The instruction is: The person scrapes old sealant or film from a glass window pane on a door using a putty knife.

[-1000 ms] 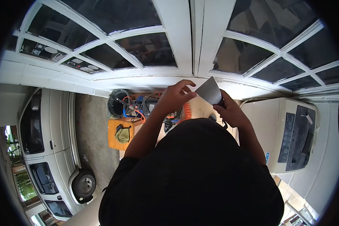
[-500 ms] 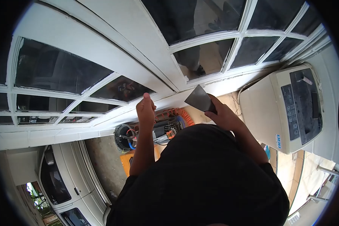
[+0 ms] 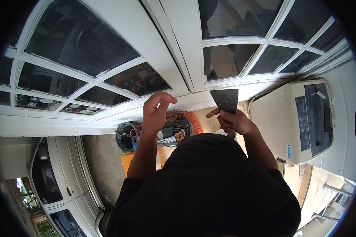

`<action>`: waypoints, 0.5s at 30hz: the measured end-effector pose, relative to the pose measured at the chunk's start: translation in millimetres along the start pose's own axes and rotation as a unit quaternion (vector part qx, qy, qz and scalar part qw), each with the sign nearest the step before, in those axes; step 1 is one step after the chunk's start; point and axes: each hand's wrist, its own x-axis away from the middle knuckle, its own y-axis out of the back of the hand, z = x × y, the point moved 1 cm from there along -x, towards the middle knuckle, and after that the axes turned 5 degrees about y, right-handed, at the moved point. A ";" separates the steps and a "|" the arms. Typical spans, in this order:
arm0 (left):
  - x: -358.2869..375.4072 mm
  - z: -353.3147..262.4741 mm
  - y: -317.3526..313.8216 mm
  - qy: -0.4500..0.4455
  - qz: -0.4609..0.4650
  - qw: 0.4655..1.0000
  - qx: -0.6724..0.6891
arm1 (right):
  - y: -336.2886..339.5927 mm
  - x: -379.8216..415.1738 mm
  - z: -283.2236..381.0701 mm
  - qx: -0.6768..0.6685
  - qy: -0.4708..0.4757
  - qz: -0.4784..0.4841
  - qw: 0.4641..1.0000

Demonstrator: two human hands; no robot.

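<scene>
A dark, flat trapezoid blade, like a wide scraper (image 3: 225,99), is held in my right hand (image 3: 236,122), its broad edge facing the white door. My thumb lies on the blade and the index finger points to the left. My left hand (image 3: 156,111) is raised in front of the lower door panes (image 3: 140,80), its fingers curled and the thumb and fingertips close together. Whether anything small is between those fingertips I cannot make out.
A washing machine (image 3: 309,120) stands at the right. Below the door are a coiled orange hose (image 3: 192,119), a black bucket (image 3: 125,138), a compressor-like machine (image 3: 172,130) and an orange board (image 3: 127,161). A silver vehicle (image 3: 69,173) is at the lower left.
The blade has turned more upright in my right hand, whose index finger now extends left. My left hand has bent at the fingers. The whole view has shifted.
</scene>
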 end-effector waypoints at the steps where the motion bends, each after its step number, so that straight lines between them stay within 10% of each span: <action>1: 2.9 -9.2 4.7 0.022 -0.001 1.000 -0.020 | -1.6 1.2 -0.4 0.005 -0.003 0.006 1.000; 3: 13.3 -21.5 4.1 0.091 -0.012 0.996 -0.013 | -4.9 2.6 0.2 0.049 0.000 0.060 0.997; 12: 28.1 -53.6 -37.4 -0.311 0.139 0.880 -0.331 | -48.4 5.6 8.8 0.191 -0.036 0.100 0.976; 15: 29.8 -43.2 -14.3 -0.313 0.071 0.891 -0.320 | -50.2 7.7 -3.1 0.217 -0.040 0.100 0.970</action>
